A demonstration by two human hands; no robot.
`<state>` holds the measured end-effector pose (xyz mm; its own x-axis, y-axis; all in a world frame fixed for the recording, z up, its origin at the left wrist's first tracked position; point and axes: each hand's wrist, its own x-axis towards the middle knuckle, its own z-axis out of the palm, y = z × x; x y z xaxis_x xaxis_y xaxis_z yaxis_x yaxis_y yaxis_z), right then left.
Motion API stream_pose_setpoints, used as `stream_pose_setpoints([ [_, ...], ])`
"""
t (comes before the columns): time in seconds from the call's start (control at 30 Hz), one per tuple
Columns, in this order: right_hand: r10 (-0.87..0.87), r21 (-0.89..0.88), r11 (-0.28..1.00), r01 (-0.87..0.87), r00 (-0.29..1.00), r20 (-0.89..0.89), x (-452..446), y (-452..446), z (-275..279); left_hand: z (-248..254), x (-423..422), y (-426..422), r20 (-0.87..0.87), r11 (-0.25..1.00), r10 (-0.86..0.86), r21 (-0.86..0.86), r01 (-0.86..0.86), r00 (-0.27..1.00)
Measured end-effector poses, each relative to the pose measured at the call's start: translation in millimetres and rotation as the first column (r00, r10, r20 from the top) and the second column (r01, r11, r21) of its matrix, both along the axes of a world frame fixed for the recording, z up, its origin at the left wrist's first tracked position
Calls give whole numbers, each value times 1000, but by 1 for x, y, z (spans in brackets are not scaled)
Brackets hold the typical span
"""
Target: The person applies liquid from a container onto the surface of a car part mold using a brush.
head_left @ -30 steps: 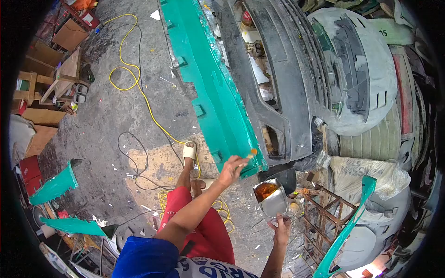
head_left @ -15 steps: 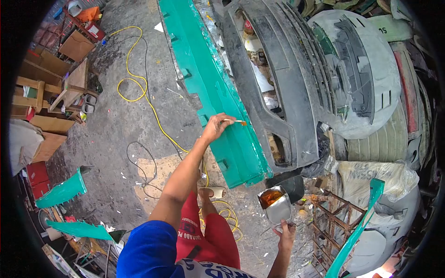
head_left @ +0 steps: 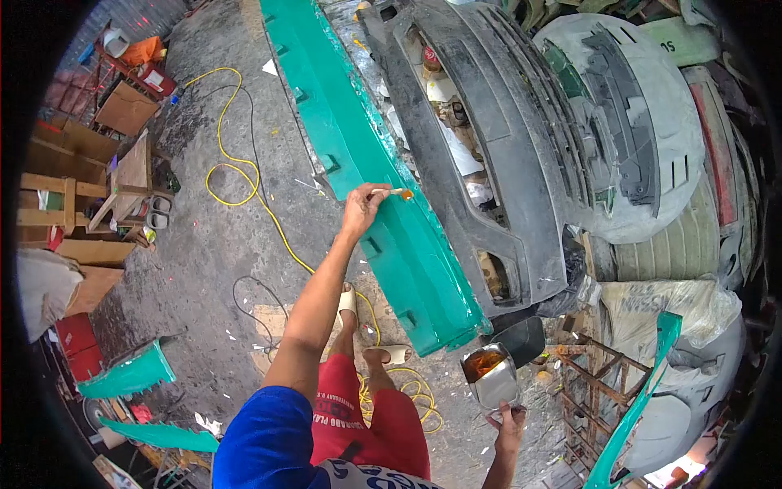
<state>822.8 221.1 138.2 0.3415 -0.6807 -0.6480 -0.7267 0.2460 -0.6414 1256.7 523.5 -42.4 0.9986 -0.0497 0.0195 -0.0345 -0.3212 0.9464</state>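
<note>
My left hand (head_left: 360, 210) is closed around a small paintbrush (head_left: 394, 191) with a pale handle and amber-wet bristles. Its tip is at the right side of a long, glossy green panel (head_left: 358, 138), possibly a mould; exact contact cannot be told. My right hand (head_left: 509, 425) grips the lower edge of a cut-open metal can (head_left: 498, 389), which has amber liquid (head_left: 485, 363) in its upper part. The can is beyond the panel's near end.
A grey bumper (head_left: 481, 122) lies alongside the panel, with more bumper parts stacked to the right. A rusty metal frame (head_left: 599, 383) and a thin green strip (head_left: 639, 407) stand at lower right. A yellow hose (head_left: 281, 232) winds over the floor. Wooden furniture (head_left: 130, 179) lines the left.
My left hand and the brush have moved up and left along the panel toward its far end. The can in my right hand has shifted slightly. Both my feet now show as the view moved.
</note>
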Motion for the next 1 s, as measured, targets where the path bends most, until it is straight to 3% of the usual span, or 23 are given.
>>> stream_pose_setpoints([
  [0.1,-12,2,1000,12,1000,-1,14,12,3,3,12,6,-38,997,79,12,-78,996],
  [0.17,11,12,1000,-11,1000,4,28,22,7,4,8,6,-82,974,227,27,-225,970],
  [0.23,26,39,999,-27,999,40,40,31,0,12,-2,6,-30,969,239,-50,-240,971],
  [0.3,32,87,995,-43,993,117,50,40,-10,37,-18,5,-56,979,147,-135,-154,988],
  [0.33,67,63,995,-71,996,64,54,43,-19,55,-27,3,-100,980,73,-178,-90,992],
  [0.37,57,85,994,-68,991,120,66,50,-22,65,-40,4,-95,981,-38,-191,20,995],
  [0.47,172,-43,984,-170,984,41,83,63,-48,117,-73,-2,-128,898,-412,-227,378,902],
  [0.53,233,-96,969,-228,972,45,106,74,-53,133,-88,-11,-42,767,-635,-155,623,772],
  [0.6,304,-206,928,-309,951,-60,126,85,-52,116,-103,-24,98,666,-743,17,745,662],
  [0.63,312,-196,929,-313,949,-38,135,89,-51,105,-107,-26,93,623,-780,194,758,618],
  [0.7,240,-62,970,-235,967,88,149,95,-48,91,-104,-33,149,651,-758,239,721,635],
  [0.73,212,-89,974,-206,975,63,155,100,-46,91,-97,-27,145,657,-751,259,708,644],
  [0.8,133,-20,991,-131,977,164,167,105,-41,93,-82,-21,-27,719,-695,-27,695,718],
  [0.83,35,47,998,-48,969,243,169,107,-41,93,-75,-16,-30,722,-691,-23,691,722],
  [0.9,31,56,997,-43,977,211,165,102,-49,90,-57,2,-318,849,-526,-248,466,789],
  [0.93,64,65,995,-74,987,144,163,99,-52,70,-47,9,-199,859,-494,-260,441,846],
  [0.97,97,75,992,-103,992,78,163,97,-54,60,-35,15,-200,862,-491,-257,438,848],
  [1.0,64,89,993,-75,990,125,163,98,-55,51,-22,20,-206,892,-439,-219,396,875],
])
